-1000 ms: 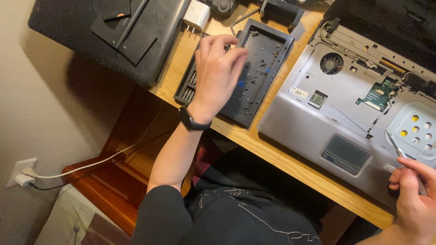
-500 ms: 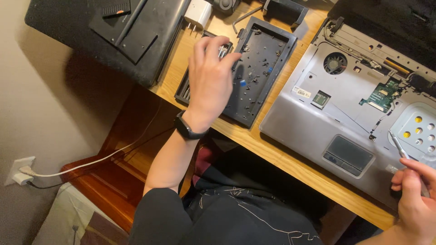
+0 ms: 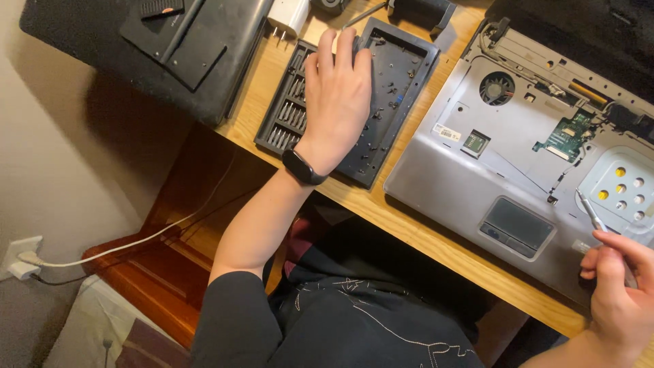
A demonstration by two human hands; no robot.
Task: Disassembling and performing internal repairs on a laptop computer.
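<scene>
Bit case [image 3: 286,112] lies left of tray [image 3: 398,88]; laptop [image 3: 477,163] right.

Around the opened silver laptop [image 3: 477,170]: two hands, left hand [image 3: 338,102] and right hand [image 3: 616,300]; one screwdriver [image 3: 591,211]; one black parts tray [image 3: 392,95]; one bit set [image 3: 287,109]; one white charger plug [image 3: 287,13]; one cooling fan [image 3: 497,88]; one touchpad [image 3: 518,221].

Home repair bench, seen from above. A wooden desk [image 3: 409,221] stands against a plain painted wall fitted with a household wall outlet [image 3: 19,257], into which a white cable [image 3: 136,240] is plugged. On the desk lie an opened silver laptop chassis [image 3: 518,157] with exposed fan and circuit board, a screwdriver bit set [image 3: 289,112], a black parts tray [image 3: 392,88] of loose screws, and a white plug adapter [image 3: 286,15].
</scene>
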